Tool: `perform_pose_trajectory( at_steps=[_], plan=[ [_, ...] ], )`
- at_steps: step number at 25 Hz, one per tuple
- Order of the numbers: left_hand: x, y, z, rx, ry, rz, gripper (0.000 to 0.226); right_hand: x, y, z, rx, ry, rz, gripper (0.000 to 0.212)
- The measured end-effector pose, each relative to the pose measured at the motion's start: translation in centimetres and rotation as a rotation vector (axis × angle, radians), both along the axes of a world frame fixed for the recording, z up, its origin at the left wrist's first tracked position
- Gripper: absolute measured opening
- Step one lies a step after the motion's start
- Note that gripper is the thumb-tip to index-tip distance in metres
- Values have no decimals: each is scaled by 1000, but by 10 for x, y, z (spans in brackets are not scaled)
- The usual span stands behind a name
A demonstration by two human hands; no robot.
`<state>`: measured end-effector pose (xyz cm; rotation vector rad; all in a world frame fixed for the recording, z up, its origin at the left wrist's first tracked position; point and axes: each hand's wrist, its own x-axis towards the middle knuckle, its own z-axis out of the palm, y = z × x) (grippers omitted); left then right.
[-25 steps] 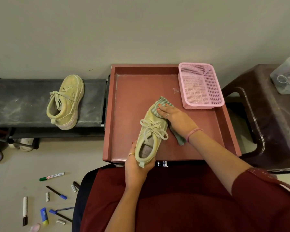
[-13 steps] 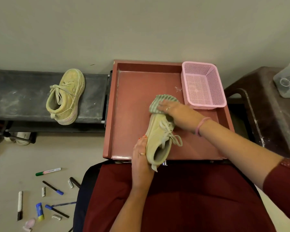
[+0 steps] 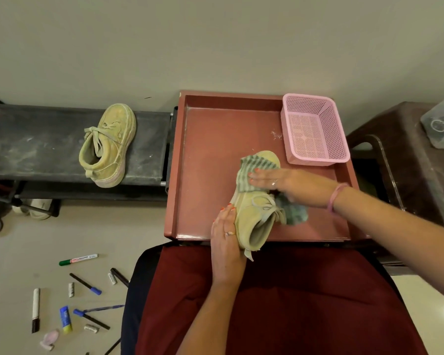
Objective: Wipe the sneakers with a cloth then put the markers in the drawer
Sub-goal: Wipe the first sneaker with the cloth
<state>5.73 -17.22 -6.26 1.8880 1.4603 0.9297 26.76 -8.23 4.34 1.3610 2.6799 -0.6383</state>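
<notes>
A yellowish sneaker (image 3: 256,218) lies tipped on its side in the open reddish drawer (image 3: 215,139). My left hand (image 3: 226,242) grips its heel end at the drawer's front edge. My right hand (image 3: 285,184) lies flat, pressing a green striped cloth (image 3: 249,170) onto the sneaker's toe part; the rest of the cloth bunches under my wrist. The second sneaker (image 3: 107,146) rests on a dark low bench (image 3: 36,144) at the left. Several markers (image 3: 78,259) lie scattered on the floor at lower left.
A pink plastic basket (image 3: 314,129) sits in the drawer's back right corner. A brown plastic stool (image 3: 408,160) with a clear container (image 3: 442,126) stands at the right. A glue stick (image 3: 66,319) and caps lie among the markers. My red-clothed lap fills the foreground.
The sneaker has been rolled from upright onto its side. My right hand with the cloth slid from the toe's right side across the top toward the left.
</notes>
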Motion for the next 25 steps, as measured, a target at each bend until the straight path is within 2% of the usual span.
perform_pose_trajectory(
  at_steps=[3,4,8,11,13,16,17,20,22,25],
  plan=[
    [1,0,-2,-8,-3,10,79,16,15,7,53,-58,-275,88],
    [2,0,-3,-12,-5,12,79,8,13,7,71,-51,-275,86],
    [4,-1,-1,22,44,0,80,-18,-9,15,-72,-49,113,65],
    [4,1,-2,42,73,-13,76,2,14,22,23,-107,-30,50],
    [5,0,1,37,70,-12,72,-14,8,21,43,-137,-84,57],
    [7,0,8,7,43,31,65,-42,-22,17,-107,-99,214,66],
    [8,-1,8,-11,31,33,67,-36,-23,22,-145,-70,225,73],
    [8,0,4,-74,-24,13,76,-7,5,22,-39,-76,65,88],
    [8,0,2,-99,-31,14,76,-12,6,22,22,-152,8,80],
    [8,-1,4,-112,-11,20,66,-46,-25,23,-84,-173,212,64]
  ],
)
